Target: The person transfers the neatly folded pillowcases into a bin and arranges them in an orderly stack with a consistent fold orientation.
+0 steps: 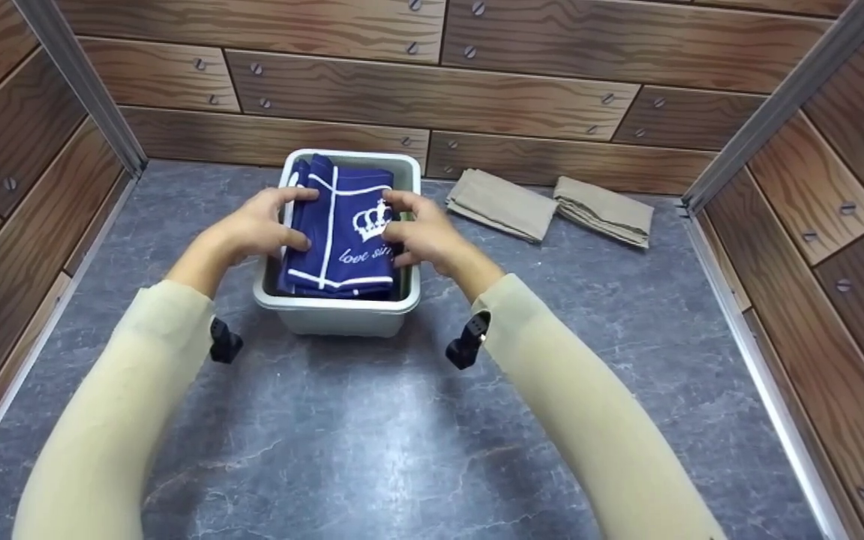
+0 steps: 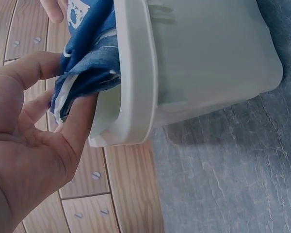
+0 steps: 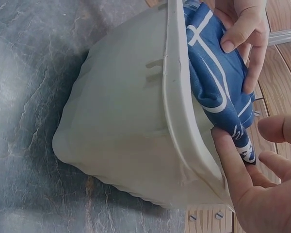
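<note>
A folded blue cloth (image 1: 342, 232) with white stripes, a white crown and lettering sits in a white plastic bin (image 1: 338, 315) on the grey table. My left hand (image 1: 304, 217) grips the cloth's left edge and my right hand (image 1: 402, 229) grips its right edge, both at the bin's rim. In the left wrist view, thumb and fingers of the left hand (image 2: 63, 92) pinch the blue cloth (image 2: 89, 53) just above the bin (image 2: 208, 58). In the right wrist view, the right hand (image 3: 247, 141) holds the cloth (image 3: 216, 73) against the bin's rim (image 3: 177, 97).
Two folded beige cloths (image 1: 502, 204) (image 1: 604, 210) lie at the back right of the grey marbled table (image 1: 372, 435). Wood-patterned walls (image 1: 432, 97) close in the back and both sides, with metal rails in the corners.
</note>
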Demonstrator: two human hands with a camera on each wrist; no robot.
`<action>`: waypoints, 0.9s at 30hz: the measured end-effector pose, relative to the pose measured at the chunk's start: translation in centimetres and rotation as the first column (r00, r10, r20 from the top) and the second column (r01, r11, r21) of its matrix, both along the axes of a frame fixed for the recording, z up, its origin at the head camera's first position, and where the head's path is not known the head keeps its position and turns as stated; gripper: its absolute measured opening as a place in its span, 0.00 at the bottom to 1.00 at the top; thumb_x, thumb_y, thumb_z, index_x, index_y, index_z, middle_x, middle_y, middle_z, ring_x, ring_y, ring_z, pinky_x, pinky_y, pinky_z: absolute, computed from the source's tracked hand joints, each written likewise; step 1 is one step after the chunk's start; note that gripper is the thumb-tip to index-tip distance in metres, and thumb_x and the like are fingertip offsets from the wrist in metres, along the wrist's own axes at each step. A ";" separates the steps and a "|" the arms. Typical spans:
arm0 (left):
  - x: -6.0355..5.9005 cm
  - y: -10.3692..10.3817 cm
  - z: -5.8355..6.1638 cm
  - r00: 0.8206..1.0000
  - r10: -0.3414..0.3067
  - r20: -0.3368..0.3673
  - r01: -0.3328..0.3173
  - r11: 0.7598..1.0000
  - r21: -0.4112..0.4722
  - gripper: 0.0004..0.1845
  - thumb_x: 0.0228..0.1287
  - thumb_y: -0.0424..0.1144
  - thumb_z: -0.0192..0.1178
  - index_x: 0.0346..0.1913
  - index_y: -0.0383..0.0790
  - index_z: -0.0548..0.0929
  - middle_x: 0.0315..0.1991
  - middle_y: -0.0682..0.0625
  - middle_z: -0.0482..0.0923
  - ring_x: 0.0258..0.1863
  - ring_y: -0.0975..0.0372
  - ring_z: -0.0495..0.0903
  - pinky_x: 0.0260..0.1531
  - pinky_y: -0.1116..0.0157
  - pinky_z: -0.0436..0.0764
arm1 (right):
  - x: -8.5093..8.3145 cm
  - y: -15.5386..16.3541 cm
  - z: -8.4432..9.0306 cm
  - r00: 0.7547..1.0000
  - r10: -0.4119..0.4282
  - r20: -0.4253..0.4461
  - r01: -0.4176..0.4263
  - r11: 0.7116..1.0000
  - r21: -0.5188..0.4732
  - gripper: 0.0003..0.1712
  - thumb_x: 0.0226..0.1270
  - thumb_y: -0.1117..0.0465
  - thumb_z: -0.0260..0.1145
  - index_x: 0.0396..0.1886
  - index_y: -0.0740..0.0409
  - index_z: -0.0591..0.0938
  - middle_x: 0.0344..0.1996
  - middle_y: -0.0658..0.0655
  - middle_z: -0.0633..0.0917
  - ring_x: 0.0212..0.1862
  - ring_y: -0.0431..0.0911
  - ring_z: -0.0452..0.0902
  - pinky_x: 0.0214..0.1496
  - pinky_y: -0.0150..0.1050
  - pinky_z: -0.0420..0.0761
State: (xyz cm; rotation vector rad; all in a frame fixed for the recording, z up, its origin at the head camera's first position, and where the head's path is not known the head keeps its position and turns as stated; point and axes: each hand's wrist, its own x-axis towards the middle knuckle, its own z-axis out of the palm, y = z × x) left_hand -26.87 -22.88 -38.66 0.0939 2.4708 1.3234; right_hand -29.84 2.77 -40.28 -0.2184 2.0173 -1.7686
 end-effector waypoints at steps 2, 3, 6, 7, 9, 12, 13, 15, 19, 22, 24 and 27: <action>0.0 0.0 0.0 1.000 -0.007 -0.020 0.007 1.000 -0.023 0.42 0.58 0.26 0.65 0.75 0.43 0.63 0.70 0.36 0.62 0.59 0.49 0.73 0.55 0.54 0.80 | 0.0 0.1 0.0 1.000 0.000 0.002 0.000 1.000 0.001 0.41 0.60 0.76 0.60 0.75 0.55 0.66 0.65 0.58 0.69 0.50 0.57 0.80 0.39 0.49 0.88; -0.1 0.0 0.0 1.000 -0.009 -0.030 0.008 1.000 -0.027 0.41 0.58 0.27 0.65 0.75 0.43 0.64 0.70 0.36 0.62 0.59 0.49 0.72 0.57 0.53 0.79 | 0.0 0.2 0.0 1.000 0.000 0.001 0.000 1.000 0.003 0.41 0.59 0.76 0.60 0.75 0.55 0.66 0.66 0.58 0.69 0.50 0.57 0.80 0.39 0.49 0.88; -0.2 0.0 -0.1 0.998 -0.007 -0.059 0.005 0.999 -0.035 0.40 0.59 0.29 0.65 0.75 0.41 0.64 0.70 0.35 0.62 0.62 0.49 0.70 0.60 0.51 0.76 | 0.0 0.3 0.1 1.000 -0.001 0.003 0.001 1.000 -0.005 0.41 0.59 0.76 0.60 0.74 0.56 0.66 0.67 0.58 0.68 0.51 0.57 0.79 0.39 0.49 0.88; -0.2 0.0 -0.2 0.998 -0.005 -0.068 0.003 0.999 -0.035 0.39 0.59 0.29 0.65 0.75 0.41 0.64 0.71 0.35 0.62 0.62 0.49 0.68 0.61 0.50 0.76 | 0.0 0.3 0.1 1.000 -0.002 0.008 0.002 1.000 -0.015 0.41 0.59 0.76 0.60 0.74 0.56 0.66 0.68 0.58 0.68 0.52 0.57 0.79 0.39 0.48 0.88; -0.3 0.1 -0.3 0.997 -0.007 -0.080 0.004 0.999 -0.042 0.39 0.60 0.31 0.65 0.75 0.40 0.64 0.71 0.34 0.61 0.63 0.48 0.67 0.62 0.48 0.75 | 0.1 0.3 0.1 1.000 -0.007 0.019 0.007 0.999 -0.041 0.42 0.58 0.77 0.59 0.74 0.57 0.66 0.69 0.60 0.67 0.54 0.58 0.78 0.40 0.48 0.88; -0.4 0.3 -0.5 0.994 -0.031 -0.104 0.022 0.996 -0.084 0.37 0.61 0.32 0.64 0.74 0.38 0.64 0.72 0.34 0.61 0.67 0.48 0.63 0.69 0.48 0.66 | 0.1 0.3 0.1 0.999 -0.016 0.042 0.019 0.996 -0.083 0.42 0.57 0.77 0.58 0.74 0.57 0.67 0.70 0.62 0.66 0.56 0.60 0.77 0.41 0.48 0.88; -0.4 0.4 -0.5 0.994 -0.039 -0.105 0.029 0.995 -0.097 0.37 0.62 0.33 0.64 0.74 0.37 0.64 0.73 0.34 0.61 0.69 0.48 0.62 0.71 0.47 0.63 | 0.1 0.3 0.1 0.999 -0.018 0.045 0.022 0.996 -0.091 0.41 0.57 0.77 0.58 0.74 0.57 0.67 0.71 0.62 0.66 0.56 0.60 0.77 0.41 0.49 0.88; -0.3 0.5 -0.6 0.993 -0.054 -0.104 0.042 0.993 -0.115 0.36 0.63 0.34 0.63 0.74 0.37 0.64 0.73 0.34 0.60 0.71 0.47 0.60 0.72 0.46 0.60 | 0.2 0.3 0.0 0.999 -0.022 0.041 0.026 0.995 -0.095 0.41 0.57 0.78 0.58 0.73 0.57 0.68 0.71 0.63 0.66 0.57 0.61 0.77 0.42 0.50 0.88; -0.3 0.8 -0.5 0.996 -0.046 -0.078 0.039 0.995 -0.090 0.36 0.65 0.35 0.62 0.74 0.38 0.63 0.75 0.35 0.57 0.71 0.46 0.61 0.70 0.45 0.64 | 0.2 0.5 0.0 0.999 -0.027 0.019 0.029 0.996 -0.088 0.40 0.57 0.77 0.58 0.72 0.57 0.70 0.69 0.62 0.67 0.61 0.63 0.73 0.43 0.51 0.87; -0.2 1.0 -0.4 0.996 -0.044 -0.074 0.039 0.997 -0.069 0.35 0.65 0.35 0.61 0.75 0.38 0.63 0.75 0.34 0.55 0.72 0.45 0.60 0.70 0.45 0.65 | 0.2 0.7 0.0 0.999 -0.033 0.004 0.033 0.996 -0.083 0.39 0.57 0.77 0.59 0.71 0.57 0.70 0.66 0.61 0.69 0.64 0.65 0.71 0.42 0.49 0.88; -0.2 1.1 -0.4 0.996 -0.052 -0.075 0.048 0.997 -0.056 0.35 0.65 0.35 0.62 0.74 0.38 0.63 0.75 0.34 0.56 0.73 0.44 0.58 0.71 0.45 0.62 | 0.1 0.9 0.0 0.999 -0.036 0.001 0.036 0.996 -0.085 0.38 0.57 0.77 0.59 0.71 0.57 0.70 0.65 0.60 0.70 0.64 0.66 0.71 0.40 0.47 0.88; -0.1 1.3 -0.5 0.993 -0.067 -0.094 0.061 0.996 -0.062 0.35 0.65 0.36 0.62 0.74 0.36 0.63 0.75 0.35 0.57 0.76 0.45 0.54 0.75 0.45 0.53 | 0.1 1.1 -0.1 0.999 -0.038 0.000 0.038 0.995 -0.089 0.38 0.58 0.76 0.59 0.71 0.57 0.71 0.65 0.59 0.71 0.63 0.66 0.72 0.40 0.46 0.88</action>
